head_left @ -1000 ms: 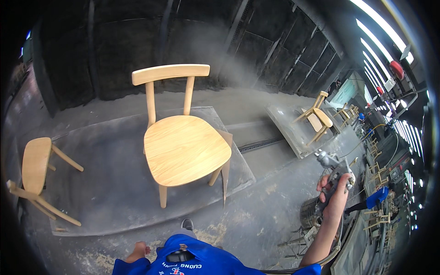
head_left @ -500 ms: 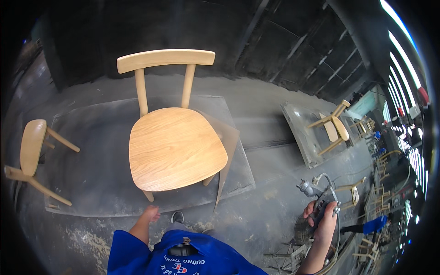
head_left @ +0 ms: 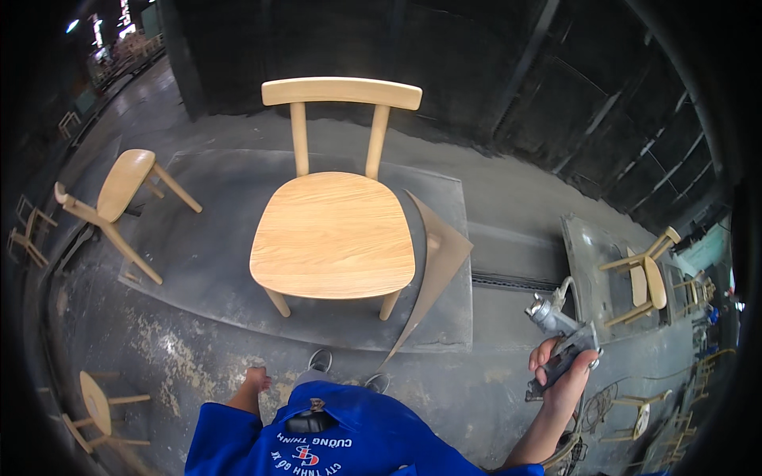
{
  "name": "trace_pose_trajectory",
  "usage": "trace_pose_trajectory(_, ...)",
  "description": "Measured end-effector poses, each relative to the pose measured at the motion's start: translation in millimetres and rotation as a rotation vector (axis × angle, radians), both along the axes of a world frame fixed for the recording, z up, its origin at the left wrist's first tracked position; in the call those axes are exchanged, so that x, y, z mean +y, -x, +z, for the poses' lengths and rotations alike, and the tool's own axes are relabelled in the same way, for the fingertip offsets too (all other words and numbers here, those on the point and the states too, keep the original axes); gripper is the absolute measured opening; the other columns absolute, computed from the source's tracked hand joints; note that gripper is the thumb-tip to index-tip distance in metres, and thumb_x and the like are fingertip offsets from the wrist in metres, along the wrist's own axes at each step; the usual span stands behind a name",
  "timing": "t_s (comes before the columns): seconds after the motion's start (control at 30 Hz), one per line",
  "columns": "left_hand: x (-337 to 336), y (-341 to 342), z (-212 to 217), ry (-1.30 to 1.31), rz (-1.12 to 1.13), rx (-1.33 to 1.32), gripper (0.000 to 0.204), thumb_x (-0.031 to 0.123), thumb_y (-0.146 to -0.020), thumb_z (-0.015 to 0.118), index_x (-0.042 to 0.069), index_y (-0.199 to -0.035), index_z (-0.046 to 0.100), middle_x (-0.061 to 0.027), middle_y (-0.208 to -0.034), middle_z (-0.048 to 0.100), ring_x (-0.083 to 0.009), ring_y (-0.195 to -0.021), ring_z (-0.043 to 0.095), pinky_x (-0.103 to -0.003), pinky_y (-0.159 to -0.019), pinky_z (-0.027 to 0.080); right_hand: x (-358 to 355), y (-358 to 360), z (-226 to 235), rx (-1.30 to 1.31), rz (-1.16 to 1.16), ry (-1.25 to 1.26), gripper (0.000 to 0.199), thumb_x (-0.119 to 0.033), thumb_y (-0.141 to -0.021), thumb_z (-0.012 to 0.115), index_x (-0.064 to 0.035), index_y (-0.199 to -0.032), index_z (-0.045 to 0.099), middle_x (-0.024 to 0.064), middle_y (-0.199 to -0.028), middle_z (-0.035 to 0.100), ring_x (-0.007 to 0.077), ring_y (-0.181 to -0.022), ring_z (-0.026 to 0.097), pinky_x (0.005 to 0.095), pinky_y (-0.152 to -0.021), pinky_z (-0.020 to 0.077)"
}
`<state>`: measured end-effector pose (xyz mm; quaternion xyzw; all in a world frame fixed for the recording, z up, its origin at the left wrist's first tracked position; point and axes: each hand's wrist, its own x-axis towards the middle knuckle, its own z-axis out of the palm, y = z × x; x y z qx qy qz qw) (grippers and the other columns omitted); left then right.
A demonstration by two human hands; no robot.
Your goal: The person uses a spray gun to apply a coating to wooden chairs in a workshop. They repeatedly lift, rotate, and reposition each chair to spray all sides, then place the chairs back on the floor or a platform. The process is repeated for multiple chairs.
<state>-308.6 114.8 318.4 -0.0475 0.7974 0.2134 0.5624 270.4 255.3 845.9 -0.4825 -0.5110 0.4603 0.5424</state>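
My right hand [head_left: 567, 382] is wrapped round the grip of a metal spray gun [head_left: 549, 316], with a hose running off it. The gun is held to the right of a pale wooden chair [head_left: 333, 236], apart from it, its nozzle toward the upper left. This chair stands upright before me, its curved backrest on the far side and its seat bare. Down by my side, near the chair's front left leg, my left hand [head_left: 258, 378] has its fingers curled in, and nothing shows in them.
Beneath the chair lies a grey board [head_left: 198, 270], with a brown pointed sheet [head_left: 441, 247] beside the chair. Another chair [head_left: 127, 186] stands at the left, one more [head_left: 97, 403] at lower left. A second board [head_left: 583, 262] carries a chair [head_left: 652, 282] at right. A dark wall rises behind.
My view has swung left, so the chair appears farther right. The chair now shows more squarely. My right hand still grips the spray gun, which has turned; the faint mist before its nozzle no longer shows.
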Motion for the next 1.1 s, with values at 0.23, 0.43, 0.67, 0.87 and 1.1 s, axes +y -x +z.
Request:
trace_pose_trajectory(0.23, -20, -48, 26, -0.14, -0.04, 0.063, 0.039, 0.024, -0.098, 0.051, -0.002, -0.127, 0.049, -0.0235, -0.104, 0.068, -0.035, -0.081, 0.068, -0.048, -0.066, 0.056, 33, -4, -12, -0.17, 0.043, 0.099, 0.081, -0.079, -0.087, 0.046, 0.0012, -0.091, 0.057, 0.0087, -0.071, 0.059, 0.0188, -0.065, 0.063, 0.0224, -0.043, 0.0342)
trace_pose_trajectory(0.43, -22, -49, 34, -0.121, -0.005, 0.076, 0.04, 0.027, -0.102, 0.049, 0.0, -0.132, 0.046, -0.0236, -0.105, 0.069, -0.0349, -0.083, 0.069, -0.05, -0.069, 0.057, 37, -15, -5, -0.106, 0.05, 0.028, 0.083, -0.079, -0.088, 0.042, 0.003, -0.088, 0.055, 0.0098, -0.072, 0.06, 0.0185, -0.063, 0.062, 0.0232, -0.043, 0.0351)
trace_pose_trajectory(0.67, -10, -54, 16, -0.162, 0.077, 0.101, 0.031, 0.021, -0.098, 0.051, -0.004, -0.116, 0.057, -0.022, -0.089, 0.067, -0.0325, -0.07, 0.067, -0.047, -0.058, 0.053, 33, -3, 15, -0.214, 0.034, 0.039, 0.079, -0.076, -0.089, 0.048, 0.0017, -0.1, 0.054, 0.0096, -0.072, 0.059, 0.0181, -0.065, 0.063, 0.0223, -0.043, 0.0354)
trace_pose_trajectory(0.87, 2, -10, -21, -0.193, 0.109, -0.001, 0.029, 0.018, -0.096, 0.049, -0.005, -0.112, 0.055, -0.0234, -0.083, 0.064, -0.0349, -0.066, 0.065, -0.048, -0.05, 0.049, 26, 41, 59, -0.098, 0.076, -0.156, 0.088, -0.08, -0.084, 0.051, 0.0049, -0.107, 0.055, 0.0113, -0.068, 0.059, 0.0192, -0.055, 0.06, 0.0246, -0.043, 0.0379)
trace_pose_trajectory(1.1, 44, 87, -73, -0.119, -0.026, -0.069, 0.033, 0.017, -0.095, 0.051, -0.008, -0.118, 0.049, -0.0247, -0.081, 0.064, -0.035, -0.06, 0.064, -0.047, -0.044, 0.048, 1, 170, 100, -0.059, 0.054, -0.345, 0.091, -0.08, -0.085, 0.048, 0.0086, -0.107, 0.057, 0.0126, -0.065, 0.059, 0.0146, -0.045, 0.049, 0.0294, -0.048, 0.0453)
